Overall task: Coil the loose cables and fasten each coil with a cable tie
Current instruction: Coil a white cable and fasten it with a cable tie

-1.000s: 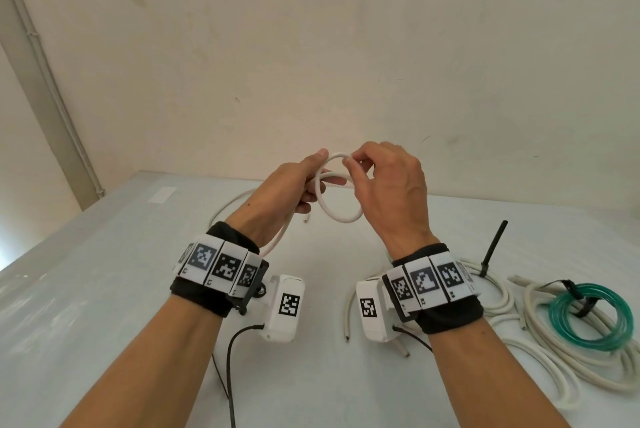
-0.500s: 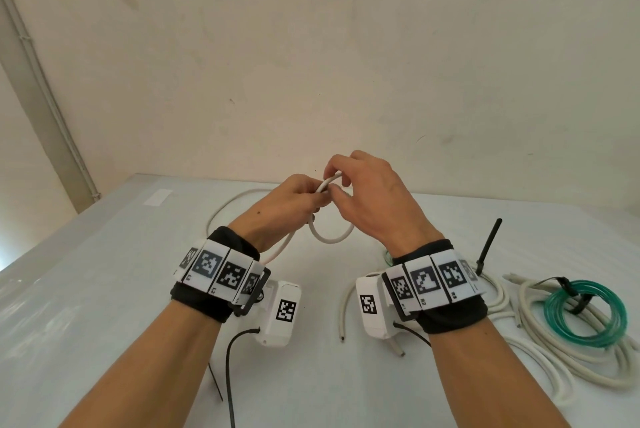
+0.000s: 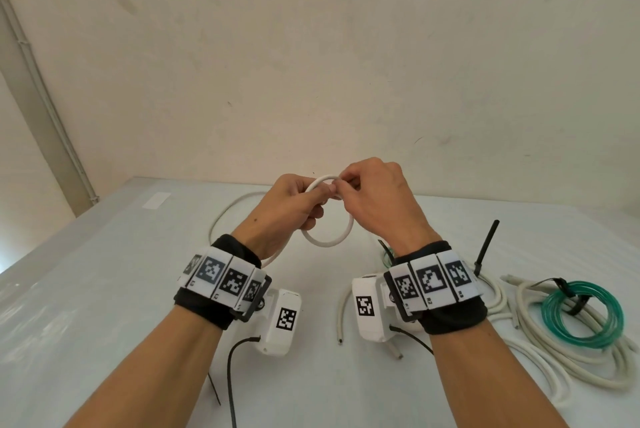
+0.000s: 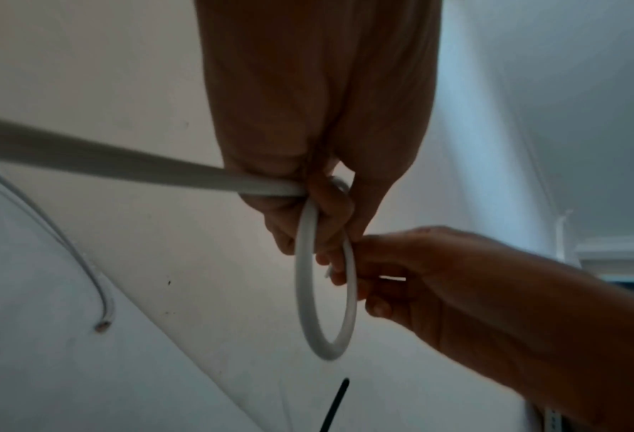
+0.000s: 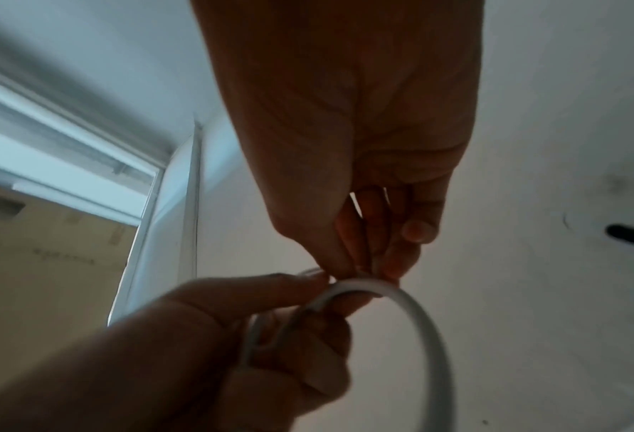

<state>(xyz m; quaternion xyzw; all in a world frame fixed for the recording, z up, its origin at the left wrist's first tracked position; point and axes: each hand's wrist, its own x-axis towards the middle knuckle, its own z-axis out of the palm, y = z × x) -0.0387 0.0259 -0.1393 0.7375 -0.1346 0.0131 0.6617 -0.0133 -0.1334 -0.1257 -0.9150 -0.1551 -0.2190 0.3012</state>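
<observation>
I hold a white cable (image 3: 329, 240) above the white table (image 3: 104, 289), bent into one small loop (image 4: 326, 292). My left hand (image 3: 294, 202) grips the loop's top, where the strands cross, with fingers curled round it. My right hand (image 3: 374, 199) pinches the same spot from the right (image 5: 363, 274). The cable's tail runs from my left hand down to the table (image 3: 235, 205). A black cable tie (image 3: 486, 244) stands upright to the right of my right wrist.
At the right lie a tied green tube coil (image 3: 581, 316) and several loose off-white cables (image 3: 540, 358). A short cable end (image 3: 341, 320) lies between my wrists. A thin black tie (image 3: 214, 389) lies at front left. A wall rises behind the table.
The hands came together at the loop's top, then lifted slightly. The loop has closed into a rounder ring hanging below the fingers.
</observation>
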